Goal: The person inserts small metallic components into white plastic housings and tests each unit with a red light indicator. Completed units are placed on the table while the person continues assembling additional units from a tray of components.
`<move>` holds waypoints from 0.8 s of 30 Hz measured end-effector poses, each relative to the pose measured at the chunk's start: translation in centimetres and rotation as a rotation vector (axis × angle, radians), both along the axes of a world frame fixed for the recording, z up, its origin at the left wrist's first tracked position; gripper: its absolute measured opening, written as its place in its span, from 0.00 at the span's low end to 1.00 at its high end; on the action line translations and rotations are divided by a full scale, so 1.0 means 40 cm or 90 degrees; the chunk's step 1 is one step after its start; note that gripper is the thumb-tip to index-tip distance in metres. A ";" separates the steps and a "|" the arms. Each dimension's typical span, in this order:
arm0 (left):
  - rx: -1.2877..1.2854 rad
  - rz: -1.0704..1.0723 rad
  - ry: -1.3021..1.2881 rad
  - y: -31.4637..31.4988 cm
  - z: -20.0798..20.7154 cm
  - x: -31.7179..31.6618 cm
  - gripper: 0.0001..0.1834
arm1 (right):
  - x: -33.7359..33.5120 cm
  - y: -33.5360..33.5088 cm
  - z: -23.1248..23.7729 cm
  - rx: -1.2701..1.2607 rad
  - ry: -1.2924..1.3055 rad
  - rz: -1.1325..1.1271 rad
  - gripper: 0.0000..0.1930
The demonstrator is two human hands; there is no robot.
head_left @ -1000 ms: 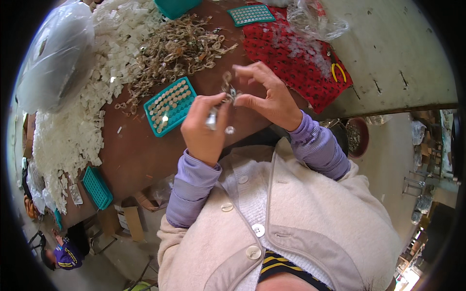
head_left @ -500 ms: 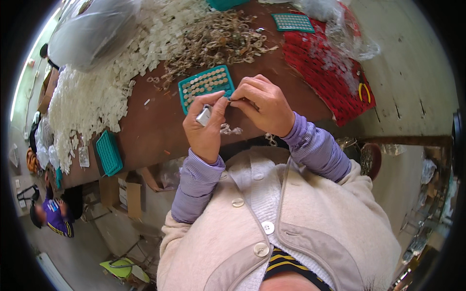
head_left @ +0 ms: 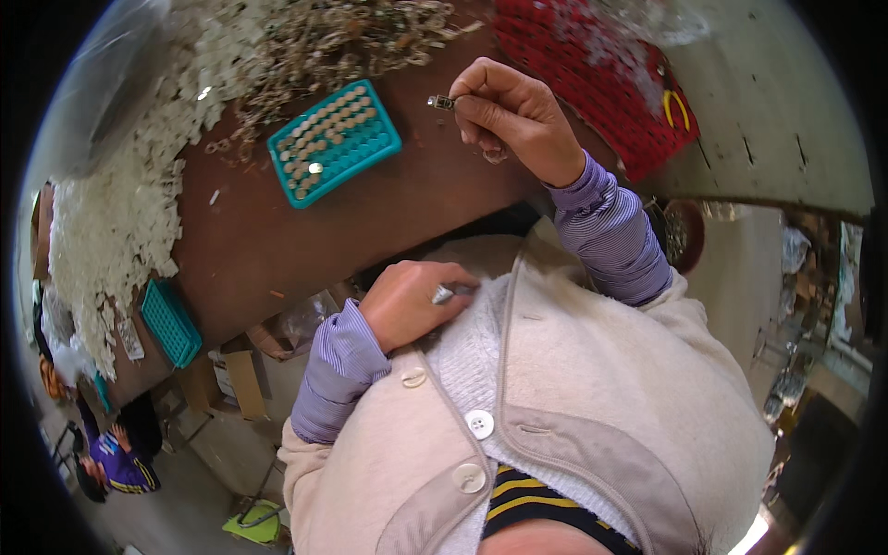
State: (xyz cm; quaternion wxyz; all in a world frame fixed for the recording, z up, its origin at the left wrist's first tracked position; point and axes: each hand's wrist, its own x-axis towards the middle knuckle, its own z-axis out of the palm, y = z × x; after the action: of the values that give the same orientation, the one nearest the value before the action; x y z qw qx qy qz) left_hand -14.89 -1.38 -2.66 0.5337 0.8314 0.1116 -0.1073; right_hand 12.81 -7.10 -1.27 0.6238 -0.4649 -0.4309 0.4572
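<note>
Metal piece [head_left: 441,102] is over the worktop [head_left: 250,245], your right hand's [head_left: 523,120] fingers pinching one end, apparently leaving the other exposed; your left hand's [head_left: 407,303] curl around a silvery object [head_left: 443,294].

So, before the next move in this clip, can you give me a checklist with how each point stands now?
1. Small metallic-looking piece secured in the right hand: ok, pinched between thumb and forefinger.
2. Left hand over the table: not ok, it is curled against the chest of the cream cardigan.
3. Silvery object in the left hand identified: cannot tell, the fingers partly cover it.
4. Teal tray with round pieces fully filled: not ok, many of its pockets are bare.
5. Yellow-handled pliers apart from both hands: ok, they lie at the red cloth's right edge.
</note>
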 end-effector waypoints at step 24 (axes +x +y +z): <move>0.354 0.023 0.003 -0.049 -0.132 0.030 0.13 | -0.002 -0.273 0.033 0.101 -0.049 -0.119 0.04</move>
State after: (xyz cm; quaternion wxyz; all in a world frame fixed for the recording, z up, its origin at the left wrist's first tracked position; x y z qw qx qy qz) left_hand -13.70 -3.35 -7.94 0.2870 0.9434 0.1528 -0.0646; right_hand 12.73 -18.01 0.06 0.6817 -0.4692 -0.4440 0.3434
